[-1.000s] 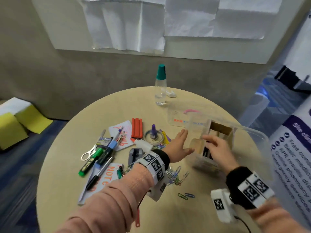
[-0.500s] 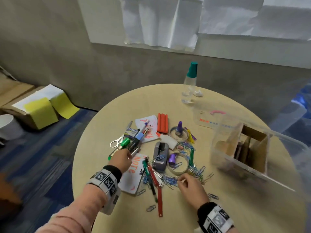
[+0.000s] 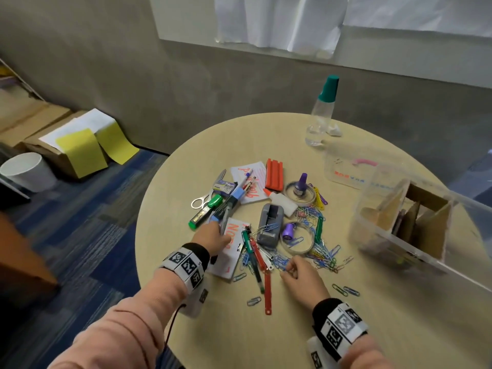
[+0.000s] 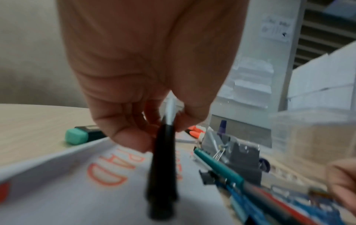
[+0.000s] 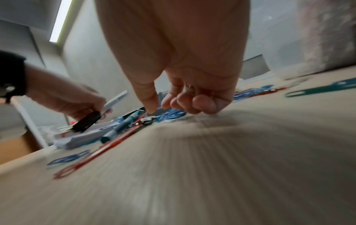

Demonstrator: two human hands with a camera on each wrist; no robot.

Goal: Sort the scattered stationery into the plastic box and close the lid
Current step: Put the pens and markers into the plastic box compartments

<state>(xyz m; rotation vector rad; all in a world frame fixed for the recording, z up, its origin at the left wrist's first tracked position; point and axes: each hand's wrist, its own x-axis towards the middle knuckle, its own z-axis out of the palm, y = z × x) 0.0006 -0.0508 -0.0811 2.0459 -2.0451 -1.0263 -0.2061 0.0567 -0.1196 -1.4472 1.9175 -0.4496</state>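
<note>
Stationery lies scattered mid-table: markers, a green highlighter (image 3: 205, 211), scissors (image 3: 201, 202), notepads, a grey tape dispenser (image 3: 269, 227) and a pile of coloured paper clips (image 3: 319, 251). The clear plastic box (image 3: 372, 235) with cardboard dividers stands open at the right, its lid (image 3: 346, 171) flat behind it. My left hand (image 3: 213, 237) pinches a black and silver pen (image 4: 163, 159) above the "NOTE PAD" notepad (image 4: 96, 175). My right hand (image 3: 295, 272) has its thumb and curled fingers closing on blue paper clips (image 5: 169, 114) at the near edge of the pile.
A clear bottle with a green cap (image 3: 323, 113) stands at the table's far edge. Red and green flat strips (image 3: 259, 259) lie between my hands, with loose clips (image 3: 344, 290) near the front. Cardboard boxes (image 3: 48, 134) and a white cup (image 3: 29, 170) sit on the floor at the left.
One second ago both hands were at the box. They came back to the pile; my left hand now holds a pen over the notepad, and my right hand stays on the clips.
</note>
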